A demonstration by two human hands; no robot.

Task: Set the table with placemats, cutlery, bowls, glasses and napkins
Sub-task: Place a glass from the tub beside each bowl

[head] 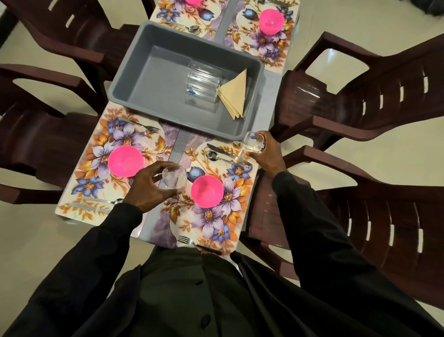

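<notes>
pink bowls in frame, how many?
4. Near-left bowl, near-right bowl, far-right bowl, and far-left bowl, which is cut off by the top edge. More could sit beyond that edge.

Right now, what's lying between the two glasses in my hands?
In the head view, a spoon and a knife lie on the near floral placemat between the left-hand glass and the right-hand glass.

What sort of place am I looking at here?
Most likely a home dining area: a small table set with flowered placemats and pink bowls, dark plastic chairs around it. The left hand and right hand each hold a glass.
</notes>
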